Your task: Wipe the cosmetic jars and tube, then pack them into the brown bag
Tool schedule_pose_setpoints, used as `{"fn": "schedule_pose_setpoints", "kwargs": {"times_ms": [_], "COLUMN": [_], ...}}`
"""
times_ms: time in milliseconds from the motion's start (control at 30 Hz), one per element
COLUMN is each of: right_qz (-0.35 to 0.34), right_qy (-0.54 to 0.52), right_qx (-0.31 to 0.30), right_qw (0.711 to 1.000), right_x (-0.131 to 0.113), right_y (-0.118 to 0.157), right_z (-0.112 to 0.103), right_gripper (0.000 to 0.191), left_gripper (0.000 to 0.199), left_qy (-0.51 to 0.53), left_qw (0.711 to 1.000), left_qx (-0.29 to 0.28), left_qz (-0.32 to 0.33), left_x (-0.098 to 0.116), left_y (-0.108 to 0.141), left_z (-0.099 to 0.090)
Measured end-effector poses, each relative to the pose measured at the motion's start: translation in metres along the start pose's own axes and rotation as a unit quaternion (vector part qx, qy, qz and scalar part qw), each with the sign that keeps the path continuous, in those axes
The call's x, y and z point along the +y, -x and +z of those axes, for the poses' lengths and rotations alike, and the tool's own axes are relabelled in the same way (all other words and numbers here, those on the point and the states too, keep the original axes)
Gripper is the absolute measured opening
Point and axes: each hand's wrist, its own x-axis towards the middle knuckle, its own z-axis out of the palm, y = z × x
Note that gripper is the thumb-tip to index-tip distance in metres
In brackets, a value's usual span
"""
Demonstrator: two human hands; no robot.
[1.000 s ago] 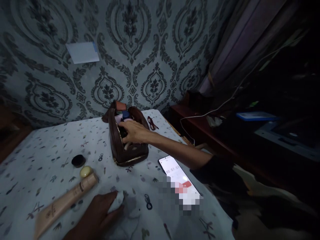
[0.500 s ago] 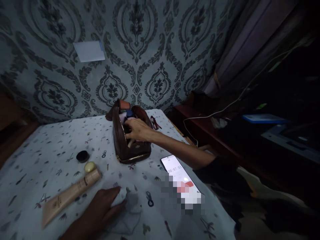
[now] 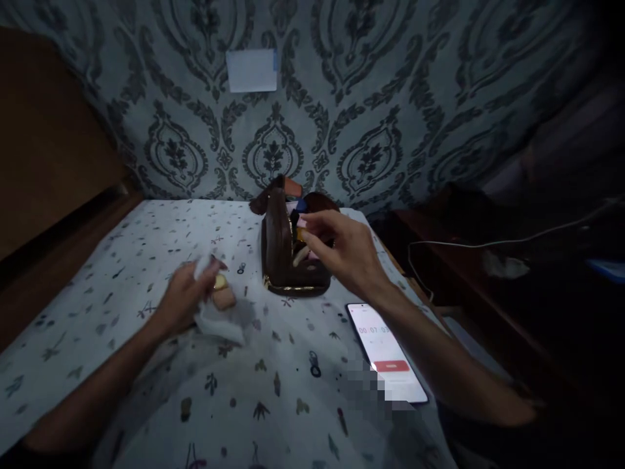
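So from where I'm standing, the left hand [image 3: 181, 298] has its grip bunched around a white cloth [image 3: 217, 324] left of centre, while the right hand [image 3: 352, 253] pokes at the open brown bag [image 3: 277, 251] mid-frame on the counter [image 3: 234, 391], can't tell if it's grasping anything, phone [image 3: 391, 355] lit lower right.

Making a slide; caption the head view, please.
Right hand at open brown bag, left hand holding white cloth, lit phone nearby.

digits on the screen of the phone [image 3: 407, 384], near the right edge of the tabletop [image 3: 273, 423], read "00 07 03"; the lettering on its red button [image 3: 390, 366] is too small to read.
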Motion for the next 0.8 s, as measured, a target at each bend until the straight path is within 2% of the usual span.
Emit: {"fn": "schedule_pose_setpoints", "kwargs": {"times_ms": [33, 100, 167, 200, 233, 300, 367, 400, 500, 600, 667, 733, 800], "right_qz": [-0.004, -0.005, 0.005, 0.02, 0.043, 0.098, 0.156, 0.183, 0.251, 0.301, 0.322, 0.333, 0.336], "right_qy": [-0.039, -0.099, -0.135, -0.145, -0.154, -0.185, -0.225, -0.248, -0.317, -0.376, -0.409, -0.443, -0.482], "right_qx": [0.013, -0.005, -0.065, -0.084, -0.104, -0.131, -0.146, -0.15, -0.149, -0.143, -0.142, -0.135, -0.122], "right_qw": [0.999, 0.995, 0.989, 0.986, 0.982, 0.969, 0.951, 0.939, 0.902, 0.865, 0.842, 0.821, 0.8], "right_x": [-0.008, -0.022, -0.031, -0.033, -0.034, -0.033, -0.031, -0.031, -0.03, -0.033, -0.035, -0.037, -0.039], "right_y": [0.011, 0.036, 0.059, 0.069, 0.077, 0.09, 0.099, 0.101, 0.106, 0.108, 0.109, 0.111, 0.113], "right_z": [0.004, 0.02, 0.041, 0.052, 0.063, 0.082, 0.095, 0.099, 0.108, 0.113, 0.114, 0.115, 0.115], "right_gripper": [0.019, 0.016, 0.015, 0.016, 0.016, 0.017, 0.016, 0.015, 0.014, 0.013, 0.014, 0.019, 0.027], "left_gripper": [0.042, 0.039, 0.037, 0.036, 0.036, 0.034, 0.03, 0.032, 0.044, 0.03, 0.021, 0.021, 0.026], "left_qy": [0.004, 0.008, -0.019, -0.047, -0.082, -0.167, -0.236, -0.266, -0.368, -0.433, -0.437, -0.411, -0.352], "left_qw": [0.998, 0.992, 0.987, 0.986, 0.986, 0.978, 0.957, 0.945, 0.91, 0.889, 0.891, 0.904, 0.922], "left_qx": [0.056, 0.126, 0.151, 0.146, 0.121, 0.021, -0.062, -0.082, -0.086, -0.06, -0.02, 0.043, 0.098], "left_qz": [0.0, 0.022, 0.041, 0.057, 0.079, 0.125, 0.159, 0.169, 0.168, 0.139, 0.12, 0.111, 0.129], "left_x": [-0.002, -0.012, -0.029, -0.039, -0.049, -0.069, -0.084, -0.088, -0.092, -0.088, -0.084, -0.075, -0.062], "left_y": [-0.012, -0.037, -0.058, -0.066, -0.072, -0.076, -0.072, -0.069, -0.062, -0.063, -0.066, -0.064, -0.055], "left_z": [-0.011, -0.027, -0.033, -0.032, -0.03, -0.023, -0.016, -0.013, -0.011, -0.013, -0.016, -0.018, -0.018]}}
